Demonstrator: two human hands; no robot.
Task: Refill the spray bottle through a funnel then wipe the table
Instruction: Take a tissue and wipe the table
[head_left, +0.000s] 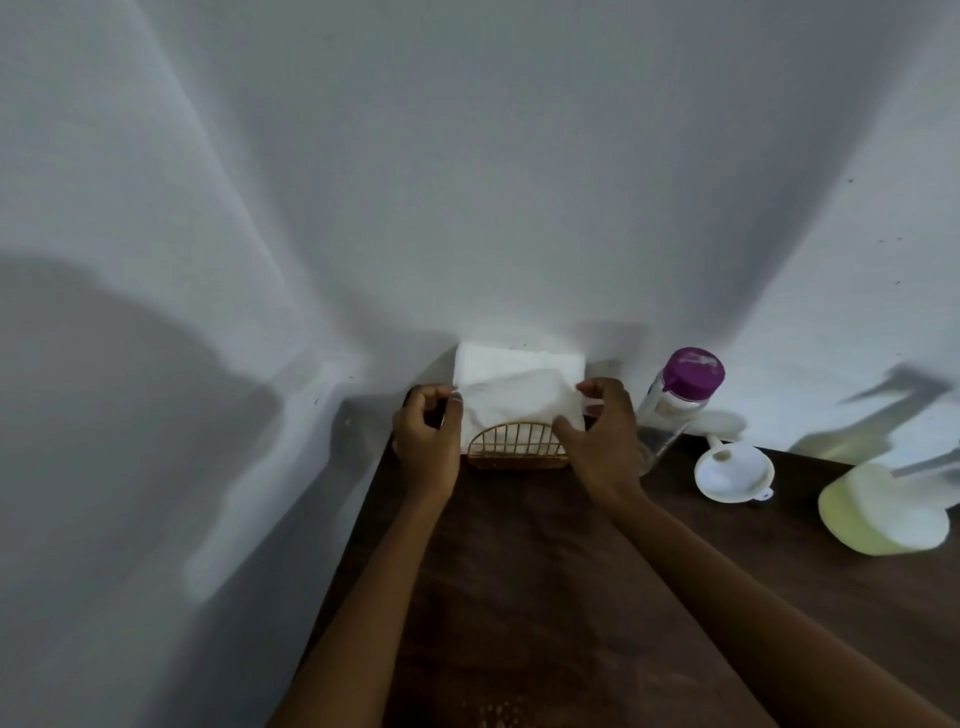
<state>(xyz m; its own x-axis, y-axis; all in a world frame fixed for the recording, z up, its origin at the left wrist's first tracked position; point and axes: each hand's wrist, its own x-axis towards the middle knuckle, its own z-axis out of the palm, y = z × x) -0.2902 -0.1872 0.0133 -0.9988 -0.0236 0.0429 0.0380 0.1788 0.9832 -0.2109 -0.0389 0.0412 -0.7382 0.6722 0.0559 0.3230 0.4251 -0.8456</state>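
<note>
At the far edge of the surface (519, 597), against the wall, the fingers (567, 427) of the right hand (602, 441) were curled and pinched the right edge of the front paper napkin (514, 402). The fingers of the left hand (426, 447) were curled at its left edge, the thumb lying against the paper; whether they truly gripped it could not be told. The napkin stood partly raised out of a gold wire holder (517, 447), with the remaining stack (514, 361) upright behind it.

To the right of the holder, just beside the right hand, stood a clear bottle with a purple cap (693, 374), cap on. The level of its contents could not be read. A white funnel (733, 473) lay on the surface near that bottle, seated in no bottle neck. Further right, at the frame edge, stood the spray bottle (883, 512), pale yellow; its head was blurred and mostly out of view, though a trigger-shaped shadow fell on the wall behind it.

Assessment: with the funnel lying loose and the purple-capped bottle closed, the refill appeared either finished and tidied or not begun; the evidence did not settle which. The hands on the napkin suggested the wiping stage was being prepared. Wiping itself was not yet under way: no napkin touched the surface, and pale specks showed at its near edge.
</note>
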